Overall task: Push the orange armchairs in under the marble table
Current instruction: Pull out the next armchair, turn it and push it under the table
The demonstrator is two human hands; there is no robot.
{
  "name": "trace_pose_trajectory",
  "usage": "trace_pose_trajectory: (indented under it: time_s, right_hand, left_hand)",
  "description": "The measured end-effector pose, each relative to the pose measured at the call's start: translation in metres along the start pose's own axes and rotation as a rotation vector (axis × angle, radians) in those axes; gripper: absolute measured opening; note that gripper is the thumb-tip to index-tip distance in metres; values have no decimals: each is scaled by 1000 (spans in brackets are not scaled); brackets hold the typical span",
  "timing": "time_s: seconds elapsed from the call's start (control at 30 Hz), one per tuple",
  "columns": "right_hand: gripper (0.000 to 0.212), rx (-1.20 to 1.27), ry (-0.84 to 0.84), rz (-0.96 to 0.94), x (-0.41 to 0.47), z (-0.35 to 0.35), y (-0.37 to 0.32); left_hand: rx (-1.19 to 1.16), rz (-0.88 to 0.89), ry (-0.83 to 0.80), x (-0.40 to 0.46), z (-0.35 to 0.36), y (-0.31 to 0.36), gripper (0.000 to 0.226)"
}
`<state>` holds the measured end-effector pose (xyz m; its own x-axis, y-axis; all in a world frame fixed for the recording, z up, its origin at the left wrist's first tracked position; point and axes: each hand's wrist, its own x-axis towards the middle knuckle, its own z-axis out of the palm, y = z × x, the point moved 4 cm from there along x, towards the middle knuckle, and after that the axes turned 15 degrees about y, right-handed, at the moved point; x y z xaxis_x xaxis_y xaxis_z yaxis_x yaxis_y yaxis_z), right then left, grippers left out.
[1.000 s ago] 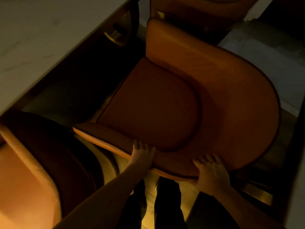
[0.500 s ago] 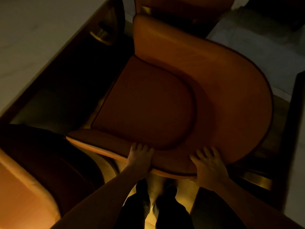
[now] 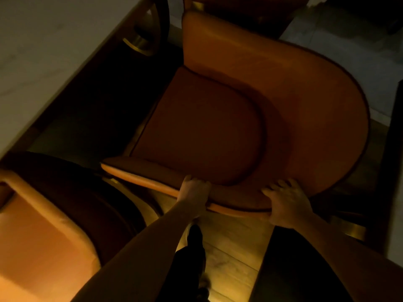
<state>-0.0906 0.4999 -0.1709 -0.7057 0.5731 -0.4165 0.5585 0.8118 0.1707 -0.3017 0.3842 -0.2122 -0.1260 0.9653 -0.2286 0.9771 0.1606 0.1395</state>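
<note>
An orange armchair (image 3: 283, 88) with a darker seat cushion fills the middle of the view, its open front turned toward the marble table (image 3: 43, 51) at the upper left. My left hand (image 3: 194, 190) grips the chair's near rim, fingers curled over the top edge. Further right on the same rim, my right hand (image 3: 285, 201) holds on with fingers spread over the top and thumb under the edge. A dark gap of floor separates the seat's front from the table edge.
A second orange armchair (image 3: 43, 225) stands at the lower left, close to the first one's arm. A third armchair (image 3: 239, 5) shows at the top edge. A brass table leg (image 3: 139, 42) curves under the tabletop. My dark-trousered leg (image 3: 192, 258) is over the wooden floor.
My left hand's fingers have curled tighter over the rim. One foot has stepped forward between my arms. The chair has shifted only slightly in the view.
</note>
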Motion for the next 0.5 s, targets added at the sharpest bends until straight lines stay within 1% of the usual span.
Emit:
trace_pose_trajectory:
  time_s: [0.07,0.2,0.3,0.43,0.5]
  right_hand:
    - [87,29,3,14,-7,1,-7]
    - [87,50,21,27,-26,5,-23]
    - [88,40,15,46,-27,7,-26]
    - [88,42,29,42,-17,6,-18]
    - [87,32,19,19,-13,6,-15]
  left_hand:
    - [-6,12,6,-7,0,-2,29]
    - [6,38,-12,-26,7,-1,41]
    - [-24,15,26,-27,9,-2,46]
    - [-67,-32,10,-14,9,-3,39]
    - [-56,-41,-13,-8,7,-2,42]
